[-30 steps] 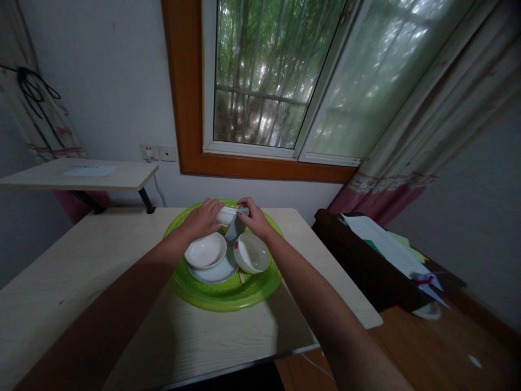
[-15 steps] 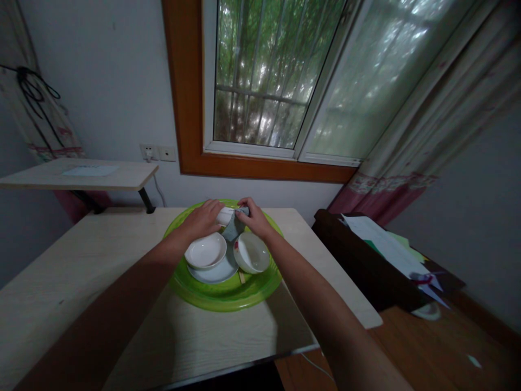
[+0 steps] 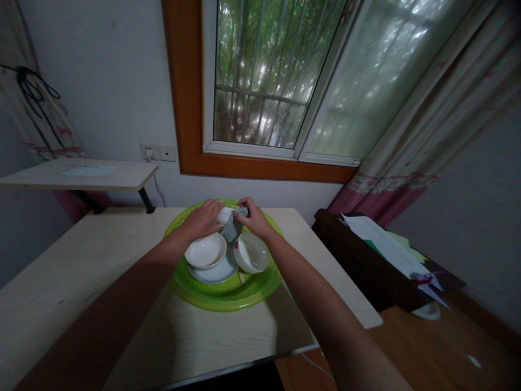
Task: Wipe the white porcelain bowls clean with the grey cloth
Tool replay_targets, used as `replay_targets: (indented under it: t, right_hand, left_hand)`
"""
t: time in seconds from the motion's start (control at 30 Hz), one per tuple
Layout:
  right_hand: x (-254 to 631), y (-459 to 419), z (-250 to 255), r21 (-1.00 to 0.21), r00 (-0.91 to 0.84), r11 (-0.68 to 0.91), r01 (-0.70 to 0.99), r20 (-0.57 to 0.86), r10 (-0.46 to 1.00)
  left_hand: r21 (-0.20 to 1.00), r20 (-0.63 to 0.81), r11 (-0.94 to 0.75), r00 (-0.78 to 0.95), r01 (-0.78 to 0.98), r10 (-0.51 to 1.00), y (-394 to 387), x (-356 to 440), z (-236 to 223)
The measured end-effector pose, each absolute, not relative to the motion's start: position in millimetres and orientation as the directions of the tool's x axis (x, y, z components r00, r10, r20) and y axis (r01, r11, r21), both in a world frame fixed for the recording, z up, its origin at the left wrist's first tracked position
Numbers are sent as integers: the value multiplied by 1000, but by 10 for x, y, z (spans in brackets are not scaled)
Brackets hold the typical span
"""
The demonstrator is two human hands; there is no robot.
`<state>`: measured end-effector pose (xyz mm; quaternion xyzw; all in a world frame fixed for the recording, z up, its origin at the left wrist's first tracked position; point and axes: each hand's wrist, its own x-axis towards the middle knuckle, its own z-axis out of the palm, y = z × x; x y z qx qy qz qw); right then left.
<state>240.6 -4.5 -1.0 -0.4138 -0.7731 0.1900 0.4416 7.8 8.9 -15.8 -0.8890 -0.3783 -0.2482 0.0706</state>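
Fingers (image 3: 248,203) grip gray cloth (image 3: 232,230); shelf paper (image 3: 90,171) bears illegible marks.

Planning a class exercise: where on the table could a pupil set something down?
Bare table: between shelf, tray and left forearm; between tray, right forearm and the table's right edge; before the tray, between the forearms. Crowded: inside the tray, around bowls, plate, cloth, left hand, right hand.

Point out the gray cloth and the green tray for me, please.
Gray cloth (image 3: 232,230): head view, on its lower part.
Green tray (image 3: 222,306): head view, on its near rim.
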Motion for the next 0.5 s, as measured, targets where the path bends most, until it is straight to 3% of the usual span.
replay_targets:
  t: [0.5]
  right_hand:
    - [2405,-42,-10,-658,-274,589,469,526,805]
  left_hand:
    - [48,498,-711,600,702,626,79,79,-142]
